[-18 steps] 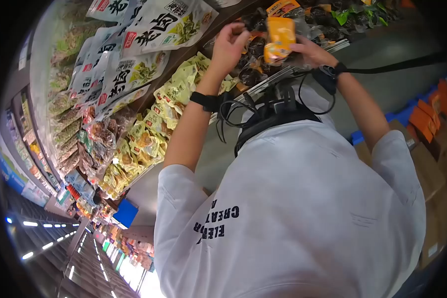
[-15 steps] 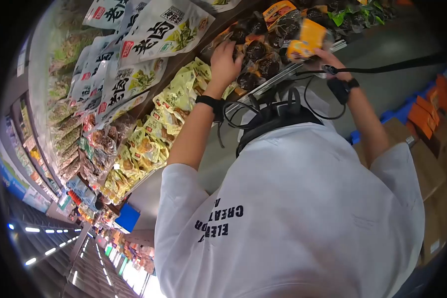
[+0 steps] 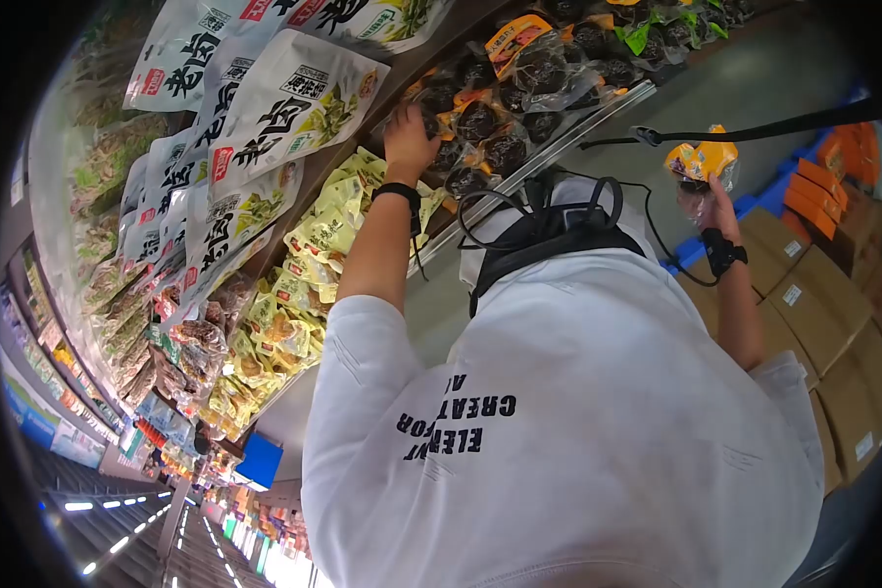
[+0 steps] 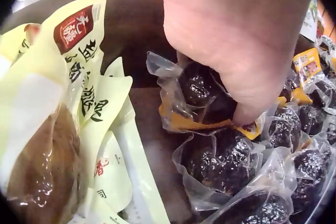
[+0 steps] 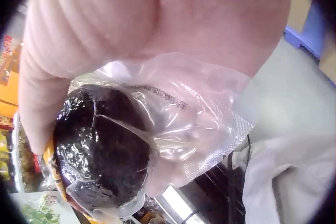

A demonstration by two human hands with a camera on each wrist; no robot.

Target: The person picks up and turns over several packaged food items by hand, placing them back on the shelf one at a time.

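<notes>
- The left hand [image 3: 409, 142] reaches in among the goods on the shelf; thumb and fingers grip a bag with a dark ball [image 4: 199, 90] inside, the thumb pressing near its orange edge.
- The right hand [image 3: 719, 208] is well apart from the left, off to its right and clear of the shelf. Its fingers are curled round another bag, clear with an orange-and-yellow label [image 3: 708, 157]; the shiny dark ball [image 5: 105, 145] inside it shows beside the thumb, and the bag's ribbed clear end lies against the palm.
- Just to the right of the left hand, more bagged dark balls [image 3: 505, 152] lie crowded together, some with orange labels.
- Beneath the left hand, part of a brown board [image 4: 149, 103] shows.
- Near the left hand, on its left, pale yellow packets [image 3: 328, 235] lie in a row; white pouches [image 3: 284, 118] with black lettering and a green picture stand farther left.
- Between the two hands runs a metal rail [image 3: 570, 140] along the shelf edge.
- Beyond the right hand, to its right, are orange packs [image 3: 815, 196] and cardboard boxes [image 3: 823, 314].
</notes>
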